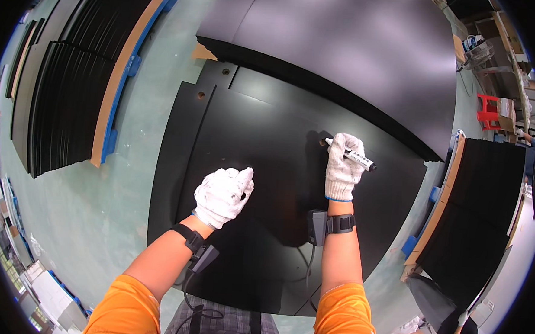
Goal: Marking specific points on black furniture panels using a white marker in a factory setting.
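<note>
Orange-sleeved forearms (343,255) extend over black flat panel (269,140); white-knit-gloved right hand (342,170) pinches white cylindrical marker (358,158); gloved left hand (221,193) curls, contents indiscernible

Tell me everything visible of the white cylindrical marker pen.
The slim white cylindrical marker pen, seemingly plastic, carries dark printing and a black rear end. It slants in the grip of the white-gloved right hand, its pale tip pointing upper left beside a small brownish spot on the flat black panel. Whether the tip touches the panel is unclear.
</note>
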Action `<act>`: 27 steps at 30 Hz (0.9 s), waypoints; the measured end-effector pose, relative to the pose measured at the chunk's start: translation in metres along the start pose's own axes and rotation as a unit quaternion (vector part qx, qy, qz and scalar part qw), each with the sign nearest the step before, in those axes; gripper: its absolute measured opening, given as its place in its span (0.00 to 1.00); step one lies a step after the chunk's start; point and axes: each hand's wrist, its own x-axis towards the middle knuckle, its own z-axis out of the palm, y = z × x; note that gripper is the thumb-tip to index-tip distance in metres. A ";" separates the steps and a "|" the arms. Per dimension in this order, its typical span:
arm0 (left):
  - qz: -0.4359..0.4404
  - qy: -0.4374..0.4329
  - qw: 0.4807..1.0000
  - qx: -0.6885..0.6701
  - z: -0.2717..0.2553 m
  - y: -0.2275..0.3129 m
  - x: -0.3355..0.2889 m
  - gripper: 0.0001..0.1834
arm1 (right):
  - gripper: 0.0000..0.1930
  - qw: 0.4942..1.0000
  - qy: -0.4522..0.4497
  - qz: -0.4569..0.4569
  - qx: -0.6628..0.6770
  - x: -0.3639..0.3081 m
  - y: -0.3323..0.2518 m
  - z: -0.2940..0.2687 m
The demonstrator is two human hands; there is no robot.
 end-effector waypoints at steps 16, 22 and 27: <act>-0.030 -0.033 0.999 -0.010 -0.004 0.001 0.001 0.13 | 0.04 0.999 0.011 0.009 -0.030 0.000 0.013 0.000; -0.021 -0.012 1.000 -0.013 -0.004 0.003 0.001 0.14 | 0.05 1.000 0.021 -0.009 -0.015 0.002 0.017 -0.002; -0.020 -0.019 1.000 -0.015 -0.004 0.000 0.000 0.14 | 0.04 0.999 0.018 0.010 0.043 0.000 0.011 0.002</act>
